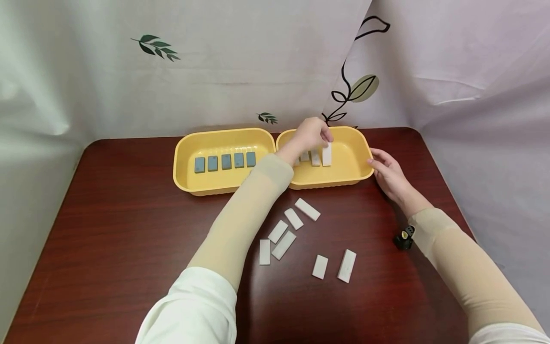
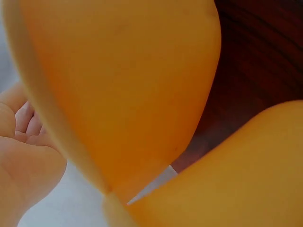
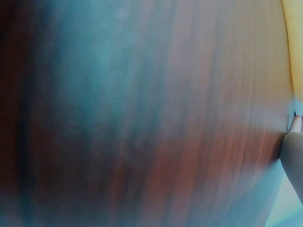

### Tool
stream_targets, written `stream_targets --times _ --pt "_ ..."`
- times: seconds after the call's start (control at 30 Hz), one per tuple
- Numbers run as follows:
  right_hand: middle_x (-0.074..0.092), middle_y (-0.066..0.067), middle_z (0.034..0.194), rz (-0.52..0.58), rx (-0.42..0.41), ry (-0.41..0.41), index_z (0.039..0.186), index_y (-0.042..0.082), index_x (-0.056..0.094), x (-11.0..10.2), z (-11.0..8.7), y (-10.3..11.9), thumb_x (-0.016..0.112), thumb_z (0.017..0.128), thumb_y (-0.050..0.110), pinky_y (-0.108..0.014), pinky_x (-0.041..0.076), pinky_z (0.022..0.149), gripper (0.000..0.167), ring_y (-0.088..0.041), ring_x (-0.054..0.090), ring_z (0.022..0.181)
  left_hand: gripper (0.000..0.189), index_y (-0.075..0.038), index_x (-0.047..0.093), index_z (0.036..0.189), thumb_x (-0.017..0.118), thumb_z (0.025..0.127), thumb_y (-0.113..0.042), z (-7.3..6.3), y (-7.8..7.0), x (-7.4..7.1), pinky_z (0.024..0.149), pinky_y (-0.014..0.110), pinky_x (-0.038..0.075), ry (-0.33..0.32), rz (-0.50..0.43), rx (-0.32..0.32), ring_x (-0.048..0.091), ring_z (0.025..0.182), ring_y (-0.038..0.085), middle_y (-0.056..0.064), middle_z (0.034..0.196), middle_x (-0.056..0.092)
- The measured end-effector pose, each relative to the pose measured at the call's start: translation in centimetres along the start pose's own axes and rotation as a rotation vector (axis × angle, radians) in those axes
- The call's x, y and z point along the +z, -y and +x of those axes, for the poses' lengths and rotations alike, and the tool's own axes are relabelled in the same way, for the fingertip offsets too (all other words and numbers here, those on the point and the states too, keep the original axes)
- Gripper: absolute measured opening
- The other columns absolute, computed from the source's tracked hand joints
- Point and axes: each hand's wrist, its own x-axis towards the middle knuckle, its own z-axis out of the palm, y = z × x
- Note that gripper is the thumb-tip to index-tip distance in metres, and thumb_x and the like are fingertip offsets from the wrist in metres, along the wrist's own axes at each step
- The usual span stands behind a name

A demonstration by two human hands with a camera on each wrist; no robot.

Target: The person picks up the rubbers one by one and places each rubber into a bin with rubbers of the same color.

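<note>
In the head view my left hand [image 1: 311, 134] reaches over the right yellow tray [image 1: 350, 177] and pinches the top of an upright white block [image 1: 327, 155]. To the left of that block, other white blocks [image 1: 315, 158] stand in a row, partly hidden by my wrist. My right hand [image 1: 390, 177] grips the tray's right rim, thumb at the edge and fingers outside. The left wrist view shows the palm of the left hand [image 2: 28, 161] beyond a yellow wall. Part of the right hand [image 3: 294, 151] appears at the edge of the right wrist view.
A left yellow tray [image 1: 182, 165] adjoins the first and holds a row of several blue-grey blocks [image 1: 226, 161]. Several loose white blocks [image 1: 283, 245] lie on the dark red table [image 1: 129, 248] in front. A patterned curtain [image 1: 223, 62] hangs behind the table.
</note>
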Motion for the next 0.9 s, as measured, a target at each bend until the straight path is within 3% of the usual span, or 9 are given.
stream_targets --times 0.47,0.9 --pt "0.072 0.002 0.115 0.0 -0.017 0.006 0.119 0.011 0.07 -0.1 0.0 -0.2 0.05 0.106 -0.009 -0.016 0.054 0.095 0.031 -0.009 0.067 0.106 0.015 -0.006 0.081 0.112 0.072 0.1 -0.005 0.5 0.8 1.0 0.097 0.024 0.057 -0.038 -0.024 0.013 0.072 0.11 0.018 0.008 0.116 0.079" --pt "0.073 0.002 0.116 -0.003 -0.009 0.008 0.12 0.011 0.07 -0.1 0.1 0.0 0.051 0.106 -0.008 -0.016 0.054 0.093 0.03 -0.009 0.068 0.106 0.025 -0.011 0.079 0.123 0.063 0.105 -0.004 0.9 0.7 1.3 0.108 0.028 0.053 -0.041 0.103 -0.018 0.067 0.124 0.017 0.003 0.129 0.075"
